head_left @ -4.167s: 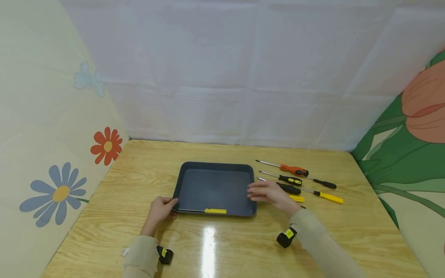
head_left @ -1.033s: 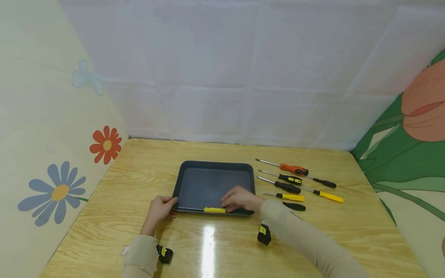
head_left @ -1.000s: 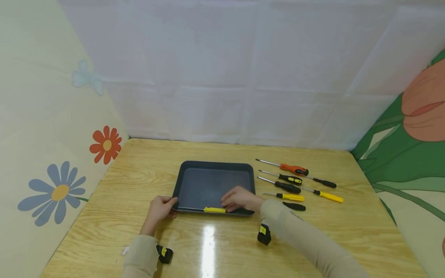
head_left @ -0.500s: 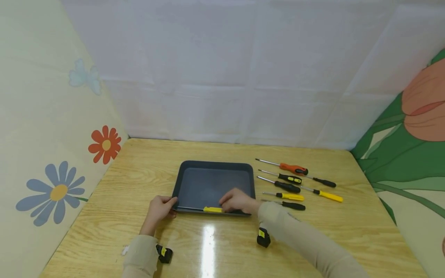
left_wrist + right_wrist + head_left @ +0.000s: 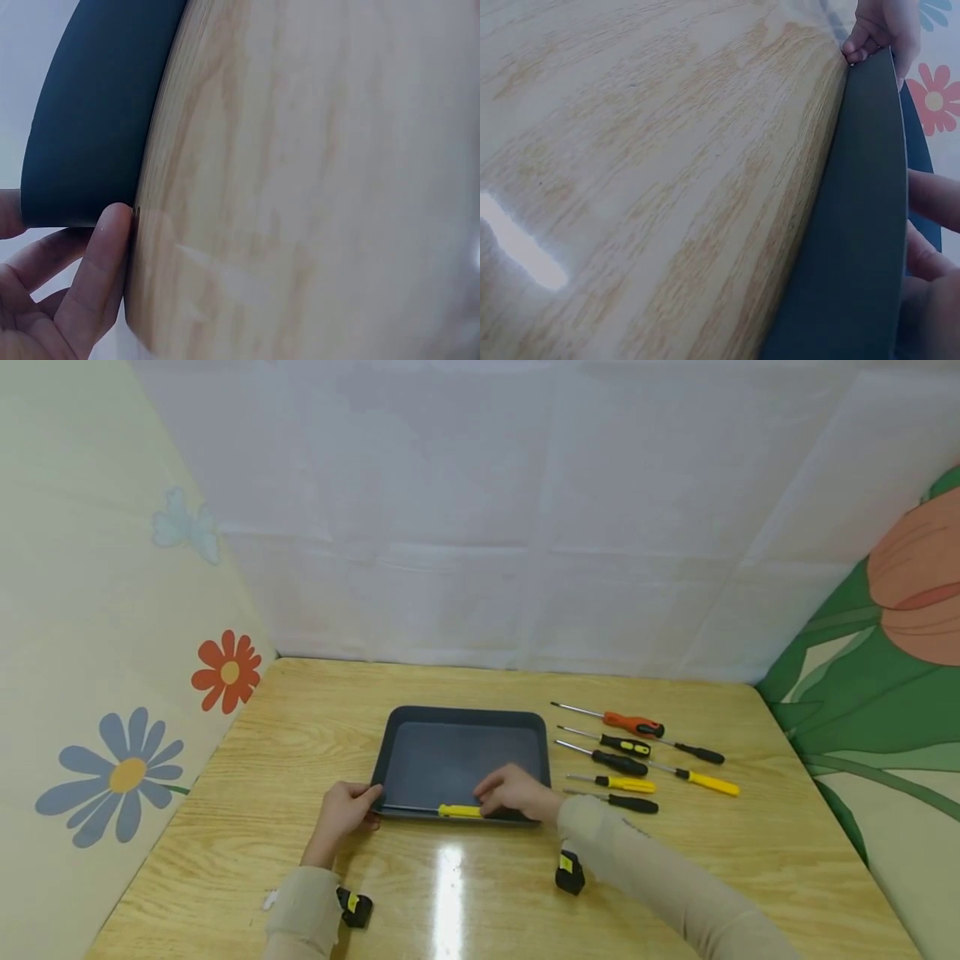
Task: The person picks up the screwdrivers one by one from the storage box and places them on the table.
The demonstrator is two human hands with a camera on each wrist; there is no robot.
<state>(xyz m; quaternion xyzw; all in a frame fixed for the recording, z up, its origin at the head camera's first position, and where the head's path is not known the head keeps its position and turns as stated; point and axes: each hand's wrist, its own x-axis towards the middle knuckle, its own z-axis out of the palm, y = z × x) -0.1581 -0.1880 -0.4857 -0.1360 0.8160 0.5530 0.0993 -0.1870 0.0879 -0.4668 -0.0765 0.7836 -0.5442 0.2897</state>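
A dark grey tray [image 5: 465, 760] lies on the table. My left hand [image 5: 347, 814] grips its near left corner, thumb over the rim; the left wrist view shows its fingers under the tray's dark wall [image 5: 94, 120]. Along the near inner wall lies a screwdriver with a yellow handle [image 5: 457, 812], shaft pointing left. My right hand [image 5: 517, 793] is inside the tray with bent fingers, its fingertips at the handle's right end. In the right wrist view the tray wall [image 5: 855, 210] covers the handle and part of the right fingers [image 5: 937, 196], so whether they pinch it is hidden.
Right of the tray lie several screwdrivers: an orange-handled one [image 5: 633, 725], a black-and-yellow one [image 5: 626, 746], black ones including a thick-handled one [image 5: 621, 763], and yellow ones including one farther right [image 5: 712, 783]. A white sheet [image 5: 480, 527] hangs behind the wooden table [image 5: 322, 693].
From beside the tray's right rim, my right hand has moved left into the tray, to the yellow handle's end. Over the last half second both hands stay almost still. The left hand keeps its corner.
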